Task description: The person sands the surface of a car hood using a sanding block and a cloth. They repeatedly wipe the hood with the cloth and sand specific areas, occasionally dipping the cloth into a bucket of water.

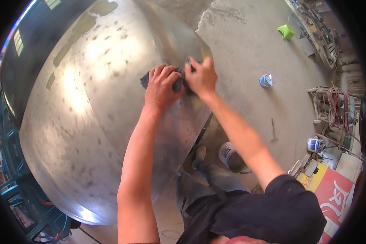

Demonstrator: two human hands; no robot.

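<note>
The left hand [162,90] gripped a dark wad [144,81]; whether the right hand [204,80] gripped anything, I could not tell. Slipping off the metal panel [97,101] risked scrapes.

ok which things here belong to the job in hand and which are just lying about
In use: bare metal panel; dark grey wad, held against it by the left hand.

Apparently just lying about: lime-green container; blue-and-white pail on open floor; reddish coil.
</note>
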